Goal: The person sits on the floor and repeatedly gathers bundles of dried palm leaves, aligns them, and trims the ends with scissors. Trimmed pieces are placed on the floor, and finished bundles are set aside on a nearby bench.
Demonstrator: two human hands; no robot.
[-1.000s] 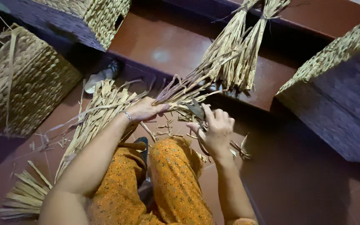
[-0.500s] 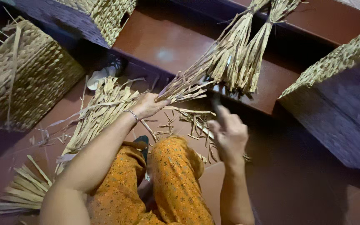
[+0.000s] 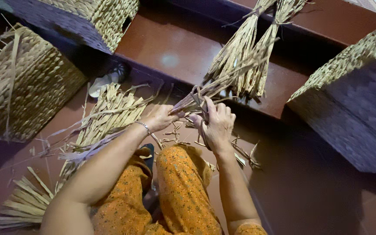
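My left hand (image 3: pixel 162 116) pinches the near ends of a thin bunch of dried straw stalks (image 3: pixel 223 82) that slants up to the right. My right hand (image 3: pixel 216 124) is closed around a pair of scissors (image 3: pixel 199 106) held right at the bunch's near end. A bracelet sits on my left wrist. Short straw trimmings (image 3: pixel 240 150) lie on the red floor beneath my hands, above my orange-patterned knees.
Two tied straw bundles (image 3: pixel 249 52) lie on the red step ahead. A loose pile of flat straw strips (image 3: pixel 96 126) spreads at the left. Woven baskets stand at far left (image 3: pixel 18 87), top (image 3: pixel 105 17) and right (image 3: pixel 353 95). A sandal (image 3: pixel 105 80) lies by the step.
My right hand, raised with the scissors half a second ago, has come back down to the straw bunch beside my left hand. The left hand has kept its hold.
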